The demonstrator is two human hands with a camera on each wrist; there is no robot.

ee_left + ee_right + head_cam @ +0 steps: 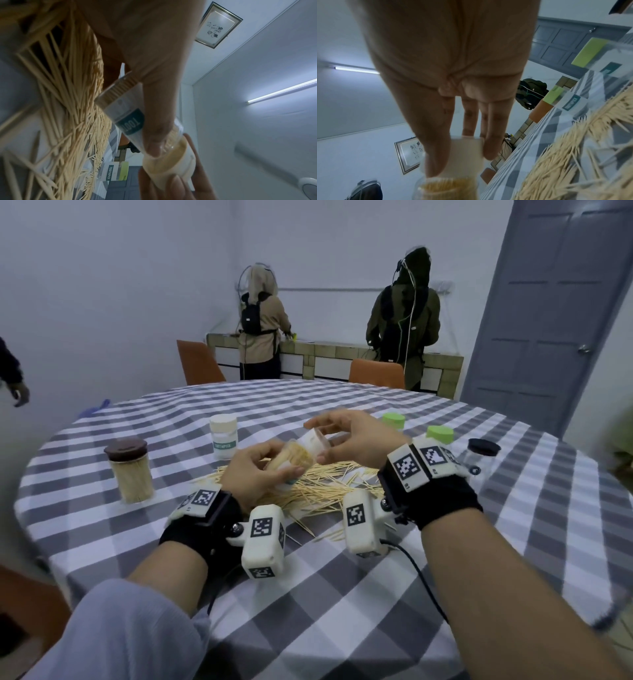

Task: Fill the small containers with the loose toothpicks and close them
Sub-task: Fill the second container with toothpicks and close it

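lid (pixel 317 440) sits pinched in right hand (pixel 356 440) on the full container (pixel 291 462) gripped by left hand (pixel 255 474); press squarely, twist until snug.

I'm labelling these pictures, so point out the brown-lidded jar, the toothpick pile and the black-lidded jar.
brown-lidded jar (pixel 132 477): head view, glass side.
toothpick pile (pixel 318 491): head view, pile's middle.
black-lidded jar (pixel 483 446): head view, black lid.

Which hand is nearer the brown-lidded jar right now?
Left. The left hand grips the tilted container beside the brown-lidded jar; the right hand pinches the cream lid farther away.
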